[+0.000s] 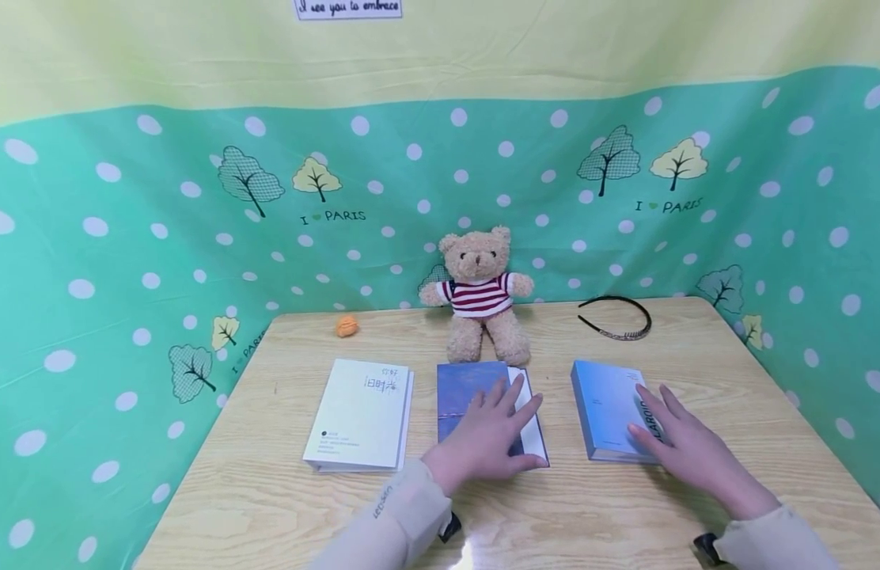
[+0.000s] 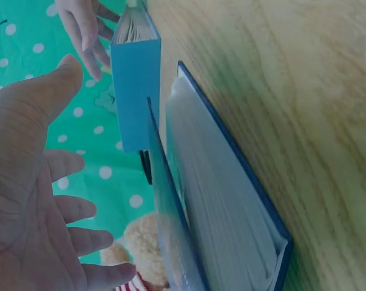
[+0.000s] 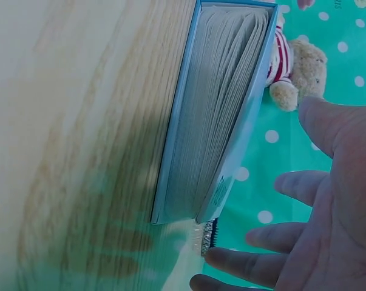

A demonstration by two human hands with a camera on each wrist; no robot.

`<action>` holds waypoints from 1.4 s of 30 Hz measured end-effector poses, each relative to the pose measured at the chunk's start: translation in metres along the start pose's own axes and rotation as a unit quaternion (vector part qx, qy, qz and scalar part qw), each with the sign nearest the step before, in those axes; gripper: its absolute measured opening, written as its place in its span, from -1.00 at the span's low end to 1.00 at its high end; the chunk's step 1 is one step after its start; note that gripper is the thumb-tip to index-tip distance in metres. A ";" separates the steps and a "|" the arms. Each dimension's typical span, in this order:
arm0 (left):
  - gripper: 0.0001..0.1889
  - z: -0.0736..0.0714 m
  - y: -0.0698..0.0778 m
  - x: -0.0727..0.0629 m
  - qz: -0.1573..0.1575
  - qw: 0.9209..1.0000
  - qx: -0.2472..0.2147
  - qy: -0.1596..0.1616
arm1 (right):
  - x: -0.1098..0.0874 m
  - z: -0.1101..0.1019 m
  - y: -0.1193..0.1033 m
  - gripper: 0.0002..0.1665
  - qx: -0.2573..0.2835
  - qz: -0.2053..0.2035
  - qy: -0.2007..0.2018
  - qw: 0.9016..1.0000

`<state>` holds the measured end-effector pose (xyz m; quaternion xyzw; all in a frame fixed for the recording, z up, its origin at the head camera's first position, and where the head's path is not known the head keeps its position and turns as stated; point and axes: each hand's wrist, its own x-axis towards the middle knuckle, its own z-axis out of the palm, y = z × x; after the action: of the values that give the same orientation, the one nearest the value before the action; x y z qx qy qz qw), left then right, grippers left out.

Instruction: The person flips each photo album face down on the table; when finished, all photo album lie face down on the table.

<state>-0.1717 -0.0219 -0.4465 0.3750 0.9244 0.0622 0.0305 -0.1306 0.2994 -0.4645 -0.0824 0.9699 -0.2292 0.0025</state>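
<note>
My left hand (image 1: 486, 435) hovers over a dark blue album (image 1: 463, 388), its fingers spread and straight. The left wrist view has this album's cover (image 2: 170, 206) standing a little off its white pages (image 2: 222, 200), with a gap between cover and palm. At the right, my right hand (image 1: 685, 443) hangs with loose fingers over the near right corner of a light blue album (image 1: 607, 404) with black lettering. Page edges (image 3: 216, 115) of that album face the right wrist camera, and the fingers look apart from it. Neither hand holds anything.
A white album (image 1: 362, 416) lies left of the dark blue one. Behind them a teddy bear (image 1: 480, 297) in a striped shirt sits against the green dotted cloth (image 1: 383, 174). A black headband (image 1: 625, 336) and a small orange object (image 1: 347, 325) lie near the table's (image 1: 255, 491) back edge.
</note>
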 end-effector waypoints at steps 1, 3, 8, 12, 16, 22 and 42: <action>-0.09 0.001 0.001 0.000 0.000 1.000 -0.003 -0.002 | 0.000 0.000 0.000 -0.10 0.002 0.000 -0.001 1.000; -0.10 0.001 0.002 -0.001 0.002 1.000 -0.003 -0.002 | -0.001 0.001 0.001 -0.11 0.004 -0.001 -0.002 1.000; -0.10 0.003 0.005 -0.001 0.005 1.000 0.005 -0.003 | -0.002 0.002 0.002 -0.13 0.016 -0.002 -0.005 1.000; -0.10 0.005 0.006 -0.001 0.008 1.000 0.020 0.001 | -0.002 0.002 0.002 -0.14 0.022 0.000 -0.009 1.000; -0.11 0.004 0.009 0.000 0.016 1.000 0.025 0.000 | -0.003 0.002 0.002 -0.14 0.027 0.007 -0.013 1.000; -0.13 0.004 0.014 0.003 0.019 1.000 0.018 -0.008 | -0.003 0.001 0.003 -0.13 0.037 0.016 -0.022 0.999; -0.11 0.005 0.034 0.019 0.053 0.997 0.042 -0.035 | -0.007 0.004 0.011 -0.15 0.074 0.008 -0.013 0.997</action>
<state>-0.1614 0.0164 -0.4473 0.4261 0.9036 0.0113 0.0434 -0.1257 0.3082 -0.4732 -0.0769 0.9509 -0.2989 0.0236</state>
